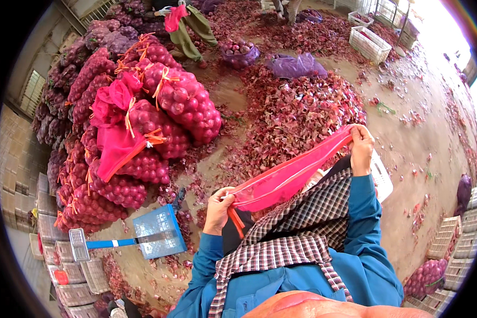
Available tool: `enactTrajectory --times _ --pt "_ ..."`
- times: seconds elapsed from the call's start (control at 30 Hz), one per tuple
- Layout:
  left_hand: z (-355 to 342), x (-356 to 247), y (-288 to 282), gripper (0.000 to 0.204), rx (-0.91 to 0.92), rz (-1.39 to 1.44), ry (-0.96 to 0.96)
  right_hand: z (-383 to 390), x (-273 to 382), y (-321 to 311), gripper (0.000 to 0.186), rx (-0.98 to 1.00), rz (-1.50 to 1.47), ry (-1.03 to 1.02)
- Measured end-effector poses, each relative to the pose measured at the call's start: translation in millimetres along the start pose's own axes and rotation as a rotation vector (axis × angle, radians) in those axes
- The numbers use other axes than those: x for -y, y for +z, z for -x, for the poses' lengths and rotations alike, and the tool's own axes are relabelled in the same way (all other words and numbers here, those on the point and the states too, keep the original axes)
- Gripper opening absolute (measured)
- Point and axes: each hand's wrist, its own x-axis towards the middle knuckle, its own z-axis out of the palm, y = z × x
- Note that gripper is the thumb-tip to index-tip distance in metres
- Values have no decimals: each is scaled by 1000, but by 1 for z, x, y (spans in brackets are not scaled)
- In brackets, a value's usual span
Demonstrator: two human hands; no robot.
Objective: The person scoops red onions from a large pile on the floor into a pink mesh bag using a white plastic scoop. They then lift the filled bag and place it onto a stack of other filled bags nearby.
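Dirt floor strewn with red onion skins; stacked white crates, bright daylight at right

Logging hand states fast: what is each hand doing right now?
Left hand: closed, gripping the near end of the pink mesh bag.
Right hand: closed, pinching the far end of the same bag, stretched taut between them.

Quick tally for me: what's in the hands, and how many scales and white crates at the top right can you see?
Hands gripping the bag: 2, left hand and right hand
Empty pink mesh bag stretched between them: 1
Blue platform scale: 1
White crate at the top right: 1 clearly, others too cut off to count
Total: 5
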Motion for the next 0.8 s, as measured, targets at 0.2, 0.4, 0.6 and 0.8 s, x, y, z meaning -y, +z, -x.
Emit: enactTrajectory --times 0.2,0.4,0.6,0.8 --pt "-12 25 9 11 -199 -1137 626 -3 -2 0 12 39 -576 212" --pt "-53 -1 -22 11 -442 340 335 23 45 16 14 864 471 191" --pt "-59 -58 19 25 -437 594 50 30 33 22 25 893 36 231" --pt "-25 -21 -16 32 413 -32 -253 16 29 17 16 295 -840 517"
